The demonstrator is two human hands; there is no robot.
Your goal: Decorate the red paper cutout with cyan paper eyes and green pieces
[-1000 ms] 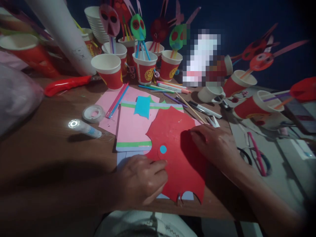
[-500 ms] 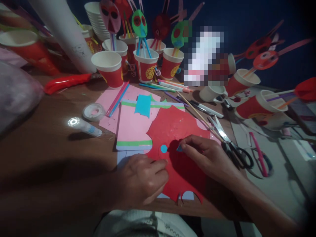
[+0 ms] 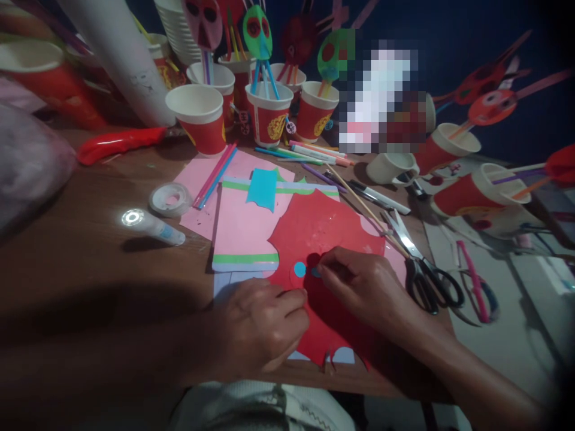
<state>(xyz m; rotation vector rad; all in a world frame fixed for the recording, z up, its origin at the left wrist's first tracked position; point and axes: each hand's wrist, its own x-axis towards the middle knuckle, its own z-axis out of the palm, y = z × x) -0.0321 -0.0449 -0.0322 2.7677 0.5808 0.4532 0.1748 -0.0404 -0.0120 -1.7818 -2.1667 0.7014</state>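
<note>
Nearest: left hand (image 3: 269, 323), fingers curled inward, fingertips at the red sheet (image 3: 323, 224); cannot tell whether they grip anything or press down. The red sheet, scalloped at the edges, lies over the wooden table's front part, overlapping a pink panel (image 3: 245, 230) with green bands. Right hand (image 3: 363, 278): thumb and forefinger brought together on a small blue piece (image 3: 315, 272), mostly hidden, held over the red sheet just right of a blue circle (image 3: 299, 270). Judged risks: if the left hand bears no weight, the red sheet could slide or lift when touched; the right hand's shadow darkens the spot, so the small blue piece could sit crooked; its small size could make it cling to a fingertip or drop. The left knuckles are near the blue circle and might drag it if it is loose; fixing cannot be told. Black-handled scissors (image 3: 415, 251), blades apart, lie near the right wrist: a backward sweep could knock them. Farther off, a clear tube (image 3: 166, 232) rests on its side and might roll if bumped. Tape roll (image 3: 169, 200) beside it. Beyond: white mug (image 3: 389, 167), then red paper cup (image 3: 204, 131), upright, likely tippable by an overlong reach.
</note>
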